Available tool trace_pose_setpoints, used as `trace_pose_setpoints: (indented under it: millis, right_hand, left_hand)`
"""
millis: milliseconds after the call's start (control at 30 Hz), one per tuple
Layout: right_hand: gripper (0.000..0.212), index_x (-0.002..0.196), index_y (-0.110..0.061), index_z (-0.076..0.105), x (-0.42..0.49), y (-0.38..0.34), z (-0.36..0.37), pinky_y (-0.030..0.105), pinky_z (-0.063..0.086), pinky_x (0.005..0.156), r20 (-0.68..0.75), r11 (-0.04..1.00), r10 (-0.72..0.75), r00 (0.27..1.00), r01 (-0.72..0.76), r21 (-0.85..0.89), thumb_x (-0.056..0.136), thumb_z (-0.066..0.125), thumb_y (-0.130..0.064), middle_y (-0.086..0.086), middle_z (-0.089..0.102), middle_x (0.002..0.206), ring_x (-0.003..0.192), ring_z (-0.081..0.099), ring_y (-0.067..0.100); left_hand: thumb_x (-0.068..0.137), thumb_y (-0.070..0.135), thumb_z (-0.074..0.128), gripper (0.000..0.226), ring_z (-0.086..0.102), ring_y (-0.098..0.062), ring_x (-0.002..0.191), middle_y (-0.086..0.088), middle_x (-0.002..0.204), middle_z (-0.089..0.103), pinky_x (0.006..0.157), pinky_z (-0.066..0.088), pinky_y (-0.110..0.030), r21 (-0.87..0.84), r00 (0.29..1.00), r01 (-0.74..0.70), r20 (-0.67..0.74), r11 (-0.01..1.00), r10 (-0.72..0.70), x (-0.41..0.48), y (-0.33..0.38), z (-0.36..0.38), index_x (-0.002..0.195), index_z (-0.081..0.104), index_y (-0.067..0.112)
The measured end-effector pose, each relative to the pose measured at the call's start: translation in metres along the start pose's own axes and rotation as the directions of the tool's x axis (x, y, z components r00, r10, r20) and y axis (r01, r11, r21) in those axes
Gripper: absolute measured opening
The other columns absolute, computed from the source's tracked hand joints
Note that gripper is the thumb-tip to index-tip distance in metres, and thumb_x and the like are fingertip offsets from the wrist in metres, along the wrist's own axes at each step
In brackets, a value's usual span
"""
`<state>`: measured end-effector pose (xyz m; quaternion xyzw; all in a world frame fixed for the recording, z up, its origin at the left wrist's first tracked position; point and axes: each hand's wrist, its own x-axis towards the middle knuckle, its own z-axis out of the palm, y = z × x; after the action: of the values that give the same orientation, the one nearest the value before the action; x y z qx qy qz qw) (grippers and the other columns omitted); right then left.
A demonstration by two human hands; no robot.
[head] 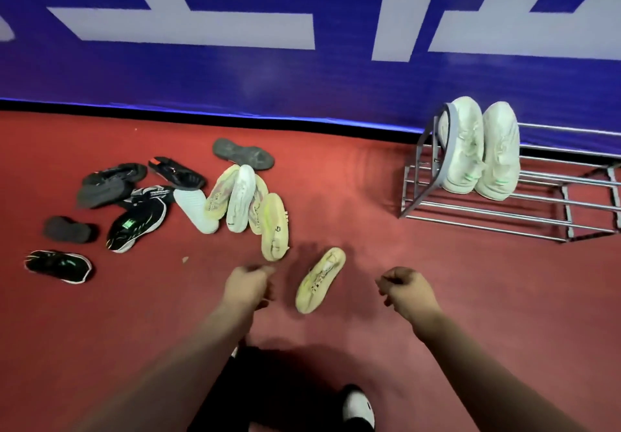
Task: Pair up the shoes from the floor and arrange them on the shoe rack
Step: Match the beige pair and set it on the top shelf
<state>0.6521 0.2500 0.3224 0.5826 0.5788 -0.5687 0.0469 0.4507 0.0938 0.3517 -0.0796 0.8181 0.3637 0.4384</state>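
Metal bars form the shoe rack (426,176) at right (its far end cut off by the frame edge), and on it one pair of white shoes (480,152) stands toe-up. Loose shoes (240,196) lie heaped on the red floor (403,247), several overlapping so pairs are hard to sort out. One pale yellow shoe (321,280) lies sole down between the left hand (248,285) and right hand (406,289), both curled and holding nothing.

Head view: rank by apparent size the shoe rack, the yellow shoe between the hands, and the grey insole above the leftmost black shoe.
1. shoe rack.
2. yellow shoe, nearer the camera, so flattered.
3. grey insole, clearly smallest.
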Motion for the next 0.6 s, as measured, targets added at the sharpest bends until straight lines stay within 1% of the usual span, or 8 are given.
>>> trace_pose_setpoints:
  millis: [133,200,267,333,433,500,567,600]
  right_hand:
    - [0.014,0.076,-0.001,0.063,0.006,-0.015,0.054,0.012,0.037,0.038,-0.009,0.999,0.022,1.000,-0.022,-0.024,0.085,0.063,-0.011,0.010,0.059,0.068,0.051,0.051,0.018]
    - [0.016,0.079,0.000,0.064,0.008,-0.023,0.079,0.016,0.040,0.040,-0.026,0.997,0.053,0.998,-0.055,-0.055,0.085,0.063,-0.014,0.009,0.062,0.069,0.052,0.054,0.018]
    - [0.016,0.080,-0.001,0.065,0.010,-0.031,0.107,0.021,0.041,0.045,-0.072,0.993,0.080,0.994,-0.085,-0.077,0.085,0.063,-0.016,0.011,0.065,0.072,0.052,0.057,0.017]
    - [0.017,0.078,-0.003,0.065,0.013,-0.037,0.128,0.022,0.040,0.049,-0.139,0.989,0.095,0.986,-0.109,-0.102,0.085,0.064,-0.018,0.011,0.067,0.073,0.053,0.059,0.017]
    - [0.018,0.075,-0.004,0.064,0.012,-0.043,0.150,0.024,0.041,0.052,-0.233,0.980,0.116,0.965,-0.149,-0.130,0.085,0.065,-0.019,0.011,0.068,0.072,0.054,0.061,0.019]
    - [0.019,0.073,-0.004,0.064,0.017,-0.049,0.172,0.027,0.044,0.054,-0.292,0.981,0.124,0.948,-0.161,-0.108,0.085,0.065,-0.019,0.011,0.068,0.069,0.055,0.061,0.021]
    - [0.019,0.073,-0.004,0.064,0.024,-0.055,0.192,0.029,0.044,0.056,-0.305,0.979,0.139,0.942,-0.177,-0.098,0.085,0.065,-0.019,0.011,0.067,0.070,0.056,0.061,0.022]
    - [0.018,0.073,-0.004,0.064,0.032,-0.058,0.203,0.030,0.044,0.056,-0.305,0.980,0.138,0.942,-0.175,-0.097,0.085,0.064,-0.018,0.012,0.067,0.070,0.056,0.061,0.023]
  left_hand:
    - [0.089,0.015,0.055,0.009,0.053,-0.020,0.051,-0.008,0.061,0.054,0.055,0.041,-0.024,-0.022,0.999,0.032,0.014,0.999,-0.032,0.030,-0.015,-0.054,0.084,0.060,0.010]
    - [0.089,0.017,0.056,0.010,0.055,-0.021,0.053,-0.009,0.064,0.056,0.055,0.042,-0.025,-0.011,0.998,0.058,0.008,0.998,-0.058,0.051,-0.019,-0.081,0.086,0.061,0.008]
    - [0.089,0.019,0.058,0.014,0.056,-0.022,0.053,-0.012,0.065,0.057,0.054,0.043,-0.025,0.040,0.998,0.057,0.037,0.998,-0.059,0.081,-0.017,-0.112,0.088,0.063,0.006]
    - [0.087,0.019,0.060,0.019,0.055,-0.023,0.052,-0.014,0.064,0.057,0.054,0.043,-0.025,0.091,0.997,0.023,0.076,0.996,-0.030,0.112,-0.013,-0.137,0.091,0.065,0.001]
    - [0.087,0.021,0.062,0.028,0.053,-0.022,0.051,-0.012,0.062,0.056,0.052,0.041,-0.025,0.150,0.994,-0.006,0.105,0.989,-0.010,0.153,-0.010,-0.165,0.107,0.063,0.001]
    - [0.088,0.020,0.062,0.036,0.050,-0.021,0.050,-0.010,0.062,0.055,0.048,0.039,-0.023,0.176,0.988,-0.014,0.151,0.984,-0.013,0.188,-0.005,-0.184,0.119,0.057,0.003]
    - [0.089,0.018,0.061,0.031,0.048,-0.020,0.048,-0.009,0.061,0.054,0.042,0.036,-0.021,0.216,0.984,-0.057,0.179,0.975,0.018,0.216,-0.005,-0.196,0.114,0.059,0.002]
    - [0.088,0.019,0.061,0.026,0.049,-0.020,0.047,-0.008,0.060,0.054,0.044,0.037,-0.021,0.241,0.980,-0.083,0.194,0.967,0.036,0.230,-0.005,-0.202,0.108,0.061,0.002]
